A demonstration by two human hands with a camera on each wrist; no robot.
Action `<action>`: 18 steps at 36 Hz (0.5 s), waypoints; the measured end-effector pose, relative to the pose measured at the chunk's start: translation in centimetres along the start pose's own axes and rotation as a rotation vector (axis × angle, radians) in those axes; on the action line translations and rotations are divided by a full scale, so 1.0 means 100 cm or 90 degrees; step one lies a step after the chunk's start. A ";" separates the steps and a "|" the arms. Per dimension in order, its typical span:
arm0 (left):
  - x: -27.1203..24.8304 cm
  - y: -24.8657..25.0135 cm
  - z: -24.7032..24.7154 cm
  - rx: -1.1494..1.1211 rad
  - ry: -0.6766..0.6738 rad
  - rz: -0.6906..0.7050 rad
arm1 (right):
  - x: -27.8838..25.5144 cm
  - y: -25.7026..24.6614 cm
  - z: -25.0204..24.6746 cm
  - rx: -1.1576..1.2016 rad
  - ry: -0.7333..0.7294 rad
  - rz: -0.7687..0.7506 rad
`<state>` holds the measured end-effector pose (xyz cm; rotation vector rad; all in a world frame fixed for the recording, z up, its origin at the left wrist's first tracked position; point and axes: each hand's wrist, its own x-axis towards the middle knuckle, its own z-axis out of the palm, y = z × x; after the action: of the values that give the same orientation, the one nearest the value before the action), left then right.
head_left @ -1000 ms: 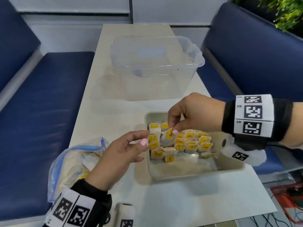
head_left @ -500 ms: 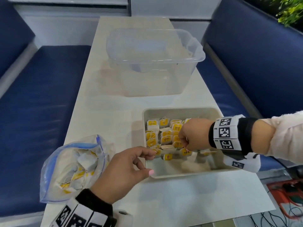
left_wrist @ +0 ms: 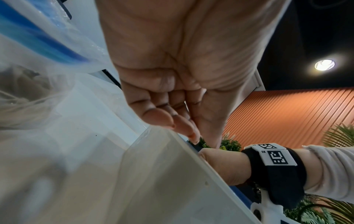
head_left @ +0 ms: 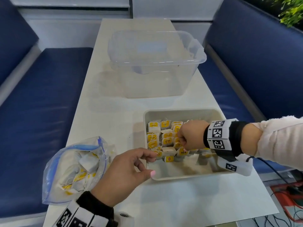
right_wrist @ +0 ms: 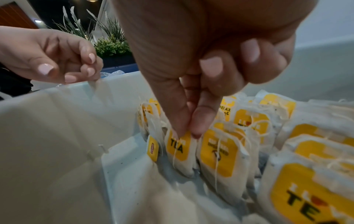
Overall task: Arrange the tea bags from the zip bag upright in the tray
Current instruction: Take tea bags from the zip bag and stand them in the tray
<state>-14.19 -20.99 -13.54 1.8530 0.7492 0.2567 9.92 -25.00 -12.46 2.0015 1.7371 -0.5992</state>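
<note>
right hand (head_left: pixel 191 135) is down in the tray (head_left: pixel 180 176); its grip pinches the top of one tea bag (right_wrist: pixel 179 151), thumb and forefinger pressed on it. that bag stands upright in the near row of tea bags (head_left: pixel 164 138), which fill the tray's far half. left hand (head_left: pixel 124 176) sits at the tray's left rim; i read its grip as loosely curled, holding nothing. zip bag (head_left: pixel 73 169) lies on the bench (head_left: pixel 180 202), left of the tray, more bags inside. clear tub (head_left: pixel 154 63) stands beyond.

black wristbands (head_left: pixel 236 140) with white coded tags (both wrists), pale pink sleeve (head_left: pixel 282 138), pink nails.
</note>
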 end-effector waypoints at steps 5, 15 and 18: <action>-0.001 0.002 -0.002 -0.004 0.006 0.000 | -0.001 0.000 0.000 0.006 0.005 0.001; -0.007 0.004 -0.007 -0.029 0.028 0.012 | -0.009 0.002 -0.005 0.003 0.000 0.018; -0.010 0.007 -0.016 -0.033 0.050 0.025 | -0.014 0.003 -0.009 0.019 -0.002 0.029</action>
<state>-15.53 -20.54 -12.07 1.8182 0.7531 0.3726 10.05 -25.66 -10.91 2.0536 1.6845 -0.6170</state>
